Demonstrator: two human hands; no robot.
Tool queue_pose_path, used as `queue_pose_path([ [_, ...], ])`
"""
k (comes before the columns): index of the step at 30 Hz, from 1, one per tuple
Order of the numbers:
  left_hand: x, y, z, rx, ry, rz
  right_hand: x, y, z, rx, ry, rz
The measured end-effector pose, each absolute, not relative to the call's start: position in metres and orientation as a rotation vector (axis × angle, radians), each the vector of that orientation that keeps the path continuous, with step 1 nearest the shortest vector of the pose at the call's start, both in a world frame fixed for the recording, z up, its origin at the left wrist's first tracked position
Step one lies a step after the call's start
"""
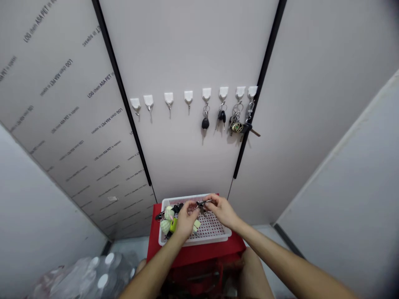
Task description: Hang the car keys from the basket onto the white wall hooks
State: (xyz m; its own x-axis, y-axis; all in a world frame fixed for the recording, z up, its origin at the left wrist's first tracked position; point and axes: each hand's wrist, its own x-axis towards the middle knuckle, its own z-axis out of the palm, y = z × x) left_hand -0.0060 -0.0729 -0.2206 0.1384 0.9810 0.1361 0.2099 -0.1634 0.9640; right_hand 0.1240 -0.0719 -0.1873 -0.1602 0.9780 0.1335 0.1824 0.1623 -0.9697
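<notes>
Metal key (204, 203) pinched over a white plastic basket (199, 240)

Fingers (195, 206) of the left hand (186, 221) and the right hand (222, 210) close narrowly from either side on the small key, pinching it just above the far side of the basket. The key has a dark head and a thin metal blade, and it is partly hidden by the fingertips. Beneath the hands, the basket's perforated floor holds a tangle of black keys (177, 208), a pale green bow-shaped fob (166, 220) and a yellow-green tag (173, 225), all bunched toward the left side. The basket sits on a red counter (193, 257).

Beyond it, a row of eight white adhesive hooks (168, 98) crosses a pale grey wall panel (187, 50). The four hooks on the left are bare. The four on the right carry key bunches (237, 123), including a black fob and a brass-coloured ring, so about half the row is filled and a pile is left in the basket. Black seam strips (262, 87) frame the panel, and clear plastic bottles (99, 274) lie low on the left.
</notes>
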Motion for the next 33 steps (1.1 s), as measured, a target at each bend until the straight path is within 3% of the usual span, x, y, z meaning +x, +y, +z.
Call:
queue_pose_path([
  [7,-0.001,-0.068,-0.206,1.614,1.108,1.108,0.121,-0.078,-0.174,-1.131,-1.437,1.11],
  [13,-0.008,-0.065,-0.186,1.798,1.205,1.124,0.137,-0.074,-0.172,-1.27,-1.606,0.79],
  [24,-0.006,-0.065,-0.164,2.191,1.315,1.142,0.112,-0.067,-0.155,-1.247,-1.608,0.95],
  [33,-0.009,-0.056,-0.154,2.278,1.458,1.059,0.097,-0.056,-0.123,-1.486,-1.815,0.739],
])
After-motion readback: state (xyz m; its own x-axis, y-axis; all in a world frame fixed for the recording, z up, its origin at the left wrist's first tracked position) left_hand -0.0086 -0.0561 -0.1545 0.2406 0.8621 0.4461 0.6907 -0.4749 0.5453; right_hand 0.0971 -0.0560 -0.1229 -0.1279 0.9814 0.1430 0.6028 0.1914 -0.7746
